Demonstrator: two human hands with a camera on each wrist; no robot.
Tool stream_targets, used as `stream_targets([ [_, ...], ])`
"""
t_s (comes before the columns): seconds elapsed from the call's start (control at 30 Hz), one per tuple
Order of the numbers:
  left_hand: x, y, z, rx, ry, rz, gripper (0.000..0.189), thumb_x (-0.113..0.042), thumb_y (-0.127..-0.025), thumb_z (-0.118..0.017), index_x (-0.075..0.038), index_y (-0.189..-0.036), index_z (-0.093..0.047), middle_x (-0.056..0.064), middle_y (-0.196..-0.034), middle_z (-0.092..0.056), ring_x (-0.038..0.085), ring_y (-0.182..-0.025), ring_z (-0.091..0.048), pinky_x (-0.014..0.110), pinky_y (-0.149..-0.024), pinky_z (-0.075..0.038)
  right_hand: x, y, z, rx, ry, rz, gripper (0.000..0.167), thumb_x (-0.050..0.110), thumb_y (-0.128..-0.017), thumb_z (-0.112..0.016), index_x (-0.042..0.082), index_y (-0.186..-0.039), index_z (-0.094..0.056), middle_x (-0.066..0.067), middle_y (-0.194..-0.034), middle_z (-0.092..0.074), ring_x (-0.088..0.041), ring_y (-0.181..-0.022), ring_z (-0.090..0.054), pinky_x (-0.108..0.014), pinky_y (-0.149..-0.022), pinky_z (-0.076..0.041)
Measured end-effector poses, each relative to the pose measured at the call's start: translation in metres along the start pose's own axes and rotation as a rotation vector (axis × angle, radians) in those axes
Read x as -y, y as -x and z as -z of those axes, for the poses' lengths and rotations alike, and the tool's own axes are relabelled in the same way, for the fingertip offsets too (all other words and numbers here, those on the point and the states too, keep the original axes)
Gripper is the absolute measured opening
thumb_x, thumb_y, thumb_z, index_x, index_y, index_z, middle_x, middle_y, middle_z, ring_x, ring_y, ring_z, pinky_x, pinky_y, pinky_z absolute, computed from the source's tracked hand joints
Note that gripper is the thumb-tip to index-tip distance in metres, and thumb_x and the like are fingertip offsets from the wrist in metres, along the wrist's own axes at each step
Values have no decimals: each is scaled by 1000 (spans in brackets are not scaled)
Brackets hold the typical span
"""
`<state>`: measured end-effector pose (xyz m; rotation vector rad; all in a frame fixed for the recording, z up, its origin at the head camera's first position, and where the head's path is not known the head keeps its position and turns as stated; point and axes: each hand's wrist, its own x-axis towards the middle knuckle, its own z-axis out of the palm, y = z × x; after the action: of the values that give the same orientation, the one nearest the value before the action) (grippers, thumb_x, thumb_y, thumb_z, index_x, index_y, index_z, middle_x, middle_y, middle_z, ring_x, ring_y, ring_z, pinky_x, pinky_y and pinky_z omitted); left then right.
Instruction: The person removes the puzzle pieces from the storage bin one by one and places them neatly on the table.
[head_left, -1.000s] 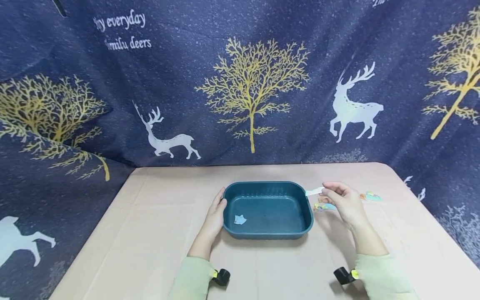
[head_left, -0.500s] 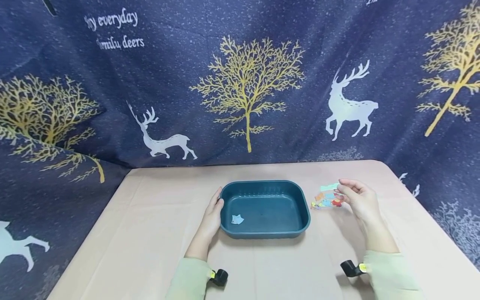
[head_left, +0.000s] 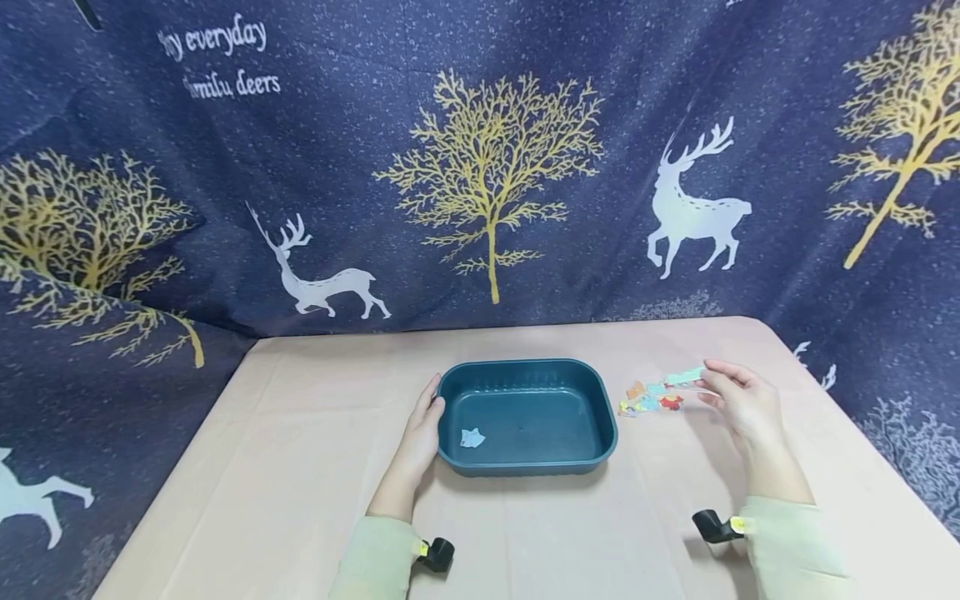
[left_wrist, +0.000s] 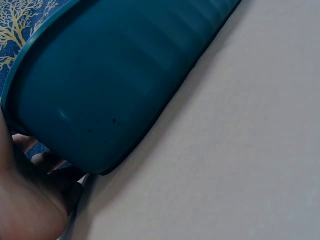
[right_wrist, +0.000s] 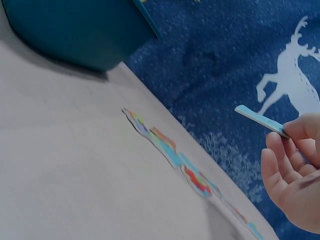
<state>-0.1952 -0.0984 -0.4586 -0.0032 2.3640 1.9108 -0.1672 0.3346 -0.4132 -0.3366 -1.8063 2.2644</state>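
Observation:
A dark teal plastic tub point(head_left: 525, 468) sits on the table, with a small light-blue flat piece point(head_left: 472, 438) lying in its front left part. At the tub's left end, my left hand point(head_left: 417, 435) holds the rim and outer wall; some of its fingers are hidden behind the tub in the left wrist view. To the right of the tub, my right hand point(head_left: 745, 408) pinches a thin mint-green strip point(head_left: 684, 377) between thumb and forefinger, raised above the table. Just left of this hand lie several small colourful flat cut-outs, among them a red one point(head_left: 671, 402) and an orange one point(head_left: 636, 390).
Both hands work over a table with a pale pinkish-beige cover point(head_left: 315, 467). Behind it hangs a dark blue cloth point(head_left: 420, 167) printed with trees and deer. Black camera mounts point(head_left: 716, 527) are strapped at both wrists.
My right hand has moved right, away from the tub, with the strip turning its mint-green face into view. The flat cut-outs it covered now show. My left hand stays at the tub.

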Motion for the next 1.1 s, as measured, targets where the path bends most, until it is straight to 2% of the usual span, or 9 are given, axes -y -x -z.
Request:
stream_targets([
  [0.17, 0, -1, 0, 5, 7, 9, 49, -31, -104, -27, -24, -152, -20, 2, -159, -17, 29, -148, -9, 56, -118, -8, 0, 0, 12, -20, 34, -96, 20, 11, -91, -63, 29, -89, -73, 14, -80, -69, -4, -65, -68, -21, -52, -54],
  [0.4, 0, -1, 1, 9, 0, 18, 49, -33, -104, -27, -24, -152, -19, 1, -160, -16, 29, -148, -8, 55, -118, -8, -4, -3, 22, -20, 18, -160, 30, 3, -91, -59, 27, -80, -74, 10, -76, -69, -4, -67, -68, -19, -62, -58],
  [0.73, 0, -2, 0, 8, 0, 15, 50, -33, -104, -28, -24, -152, -20, 1, -160, -16, 28, -148, -8, 55, -118, -8, -10, -7, 33, -24, 124, -188, 35, 2, -92, -54, 30, -78, -69, 15, -76, -67, -2, -69, -67, -19, -67, -58],
  [0.8, 0, -2, 0, 12, 1, 13, 50, -33, -104, -27, -24, -152, -19, 1, -160, -15, 28, -148, -8, 55, -118, -8, -12, -7, 34, -24, 147, -209, 29, 3, -92, -54, 26, -87, -70, 14, -76, -67, -2, -70, -68, -20, -68, -58],
  [0.87, 0, -2, 0, 16, -1, 14, 50, -32, -104, -27, -25, -152, -18, 1, -160, -15, 29, -148, -7, 55, -118, -8, -13, -7, 35, -29, 192, -236, 26, 5, -92, -54, 17, -110, -68, 13, -75, -67, -2, -71, -68, -20, -70, -58],
  [0.97, 1, -2, 1, 20, -5, 17, 50, -33, -104, -26, -25, -152, -17, 1, -160, -14, 28, -148, -7, 55, -118, -7, -14, -8, 34, -41, 259, -270, 45, 8, -94, -53, 1, -137, -46, 13, -73, -66, -1, -71, -67, -20, -71, -58],
  [1.03, 2, -2, 1, 22, -9, 14, 50, -33, -104, -26, -24, -152, -17, 1, -160, -14, 28, -148, -7, 56, -118, -7, -15, -8, 34, -49, 296, -279, 55, 9, -94, -52, -7, -143, -32, 14, -72, -65, 0, -71, -67, -20, -72, -58],
  [1.1, 2, -2, 1, 24, -10, 11, 50, -33, -104, -26, -24, -152, -17, 1, -160, -15, 28, -148, -7, 56, -118, -7, -15, -8, 33, -52, 307, -280, 56, 8, -94, -52, -9, -143, -30, 13, -72, -65, -1, -70, -67, -21, -71, -58],
])
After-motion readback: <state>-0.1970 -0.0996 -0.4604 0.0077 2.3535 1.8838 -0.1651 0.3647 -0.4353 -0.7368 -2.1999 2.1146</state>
